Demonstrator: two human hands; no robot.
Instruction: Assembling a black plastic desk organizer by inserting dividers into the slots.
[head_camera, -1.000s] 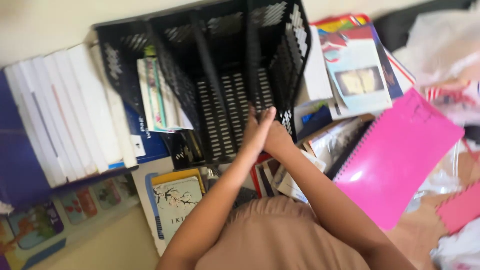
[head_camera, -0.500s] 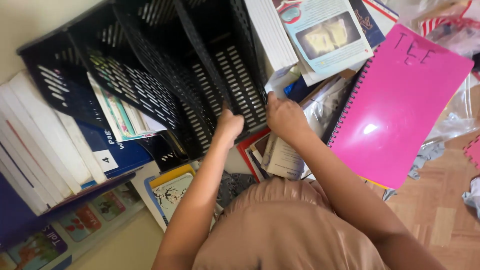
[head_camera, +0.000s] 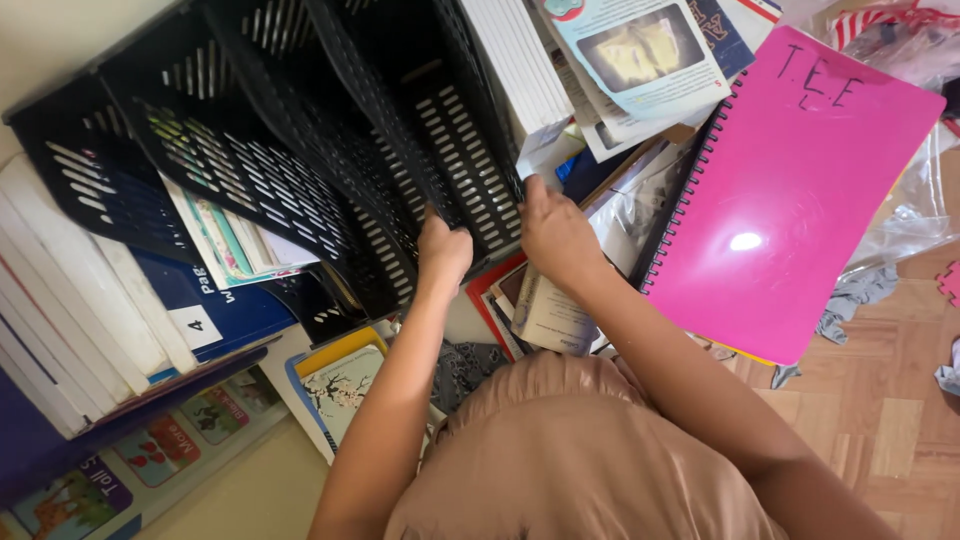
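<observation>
A black slotted file rack (head_camera: 300, 160) with several compartments lies tilted in front of me. My left hand (head_camera: 443, 250) grips the near edge of one of its dividers. At the rack's right front corner, my right hand (head_camera: 555, 232) is closed on the rim. A few thin booklets (head_camera: 235, 235) sit in a left compartment. Under my right wrist lies a small pile of books and papers (head_camera: 540, 310).
A pink spiral notebook (head_camera: 790, 190) lies at the right on the wooden floor (head_camera: 880, 400). White books (head_camera: 70, 300) and a blue folder (head_camera: 215, 305) are stacked at the left. More books (head_camera: 640, 60) lie beyond the rack, and a yellow-edged book (head_camera: 345, 380) near my lap.
My hands, pressed together over the rack a second ago, have parted and each taken hold of the rack's near edge. The view shifted, so the rack now appears further left and up.
</observation>
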